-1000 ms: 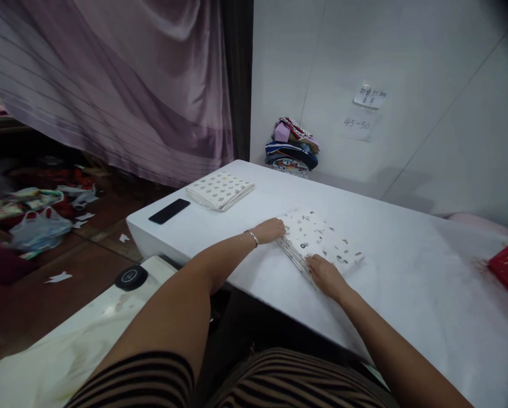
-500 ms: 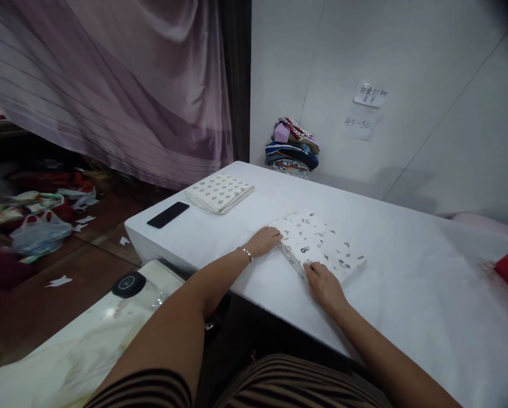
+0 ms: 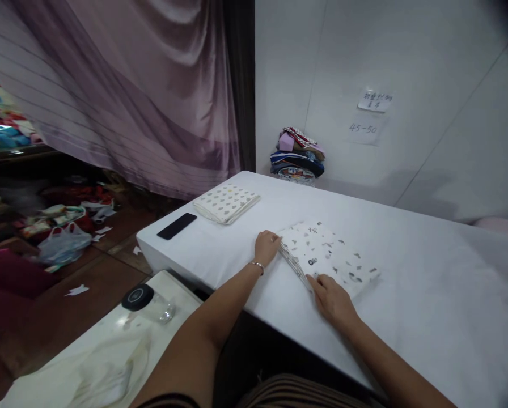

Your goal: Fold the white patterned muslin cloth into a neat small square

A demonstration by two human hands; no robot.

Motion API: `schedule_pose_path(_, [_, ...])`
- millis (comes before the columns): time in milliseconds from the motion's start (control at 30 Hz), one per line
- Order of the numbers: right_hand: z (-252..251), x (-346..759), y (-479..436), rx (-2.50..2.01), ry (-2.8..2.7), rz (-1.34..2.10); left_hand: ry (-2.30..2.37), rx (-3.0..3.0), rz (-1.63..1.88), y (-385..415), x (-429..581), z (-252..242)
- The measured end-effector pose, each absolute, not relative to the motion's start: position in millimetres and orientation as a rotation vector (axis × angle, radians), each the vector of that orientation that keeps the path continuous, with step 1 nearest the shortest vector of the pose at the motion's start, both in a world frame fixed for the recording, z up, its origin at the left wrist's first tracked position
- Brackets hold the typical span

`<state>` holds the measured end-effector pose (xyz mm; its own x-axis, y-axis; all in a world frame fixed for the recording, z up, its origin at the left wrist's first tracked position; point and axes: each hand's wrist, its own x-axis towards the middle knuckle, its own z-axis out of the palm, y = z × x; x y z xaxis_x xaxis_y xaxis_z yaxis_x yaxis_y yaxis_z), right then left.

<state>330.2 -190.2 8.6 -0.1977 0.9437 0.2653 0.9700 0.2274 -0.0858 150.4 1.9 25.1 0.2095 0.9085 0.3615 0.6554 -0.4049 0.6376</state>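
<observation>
A folded white cloth with a small grey print [image 3: 330, 252] lies on the white-covered table [image 3: 411, 317]. My left hand [image 3: 267, 246], with a bracelet at the wrist, grips the cloth's left corner. The near corner of its layered edge is pinched in my right hand [image 3: 328, 294], thumb and fingers closed on it. Another folded cloth with grey heart-like shapes [image 3: 227, 203] rests flat at the table's far left end. Beside it lies a black phone-like slab [image 3: 176, 226].
A stack of folded fabrics [image 3: 297, 156] stands behind the table by the wall. A lower white surface at the left holds a jar with a black lid [image 3: 138, 297]. Plastic bags [image 3: 64, 243] and scraps lie on the floor. A purple curtain [image 3: 164, 102] hangs at the left.
The view has shifted slightly, so the scene sits lower and further right. Both hands keep their hold on the cloth. The red object at the right edge is out of view.
</observation>
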Motion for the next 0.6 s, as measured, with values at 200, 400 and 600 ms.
schedule_pose_path(200, [10,329,-190,-1.803,-2.235,-0.132,1.695,1.978,0.843,12,160,31])
schedule_pose_path(400, [10,330,-189,-1.807,-2.24,-0.102,1.828,1.958,0.75,13,174,30])
schedule_pose_path(600, [12,331,-188,-1.793,-2.197,-0.025,1.862,2.103,0.733,6,176,34])
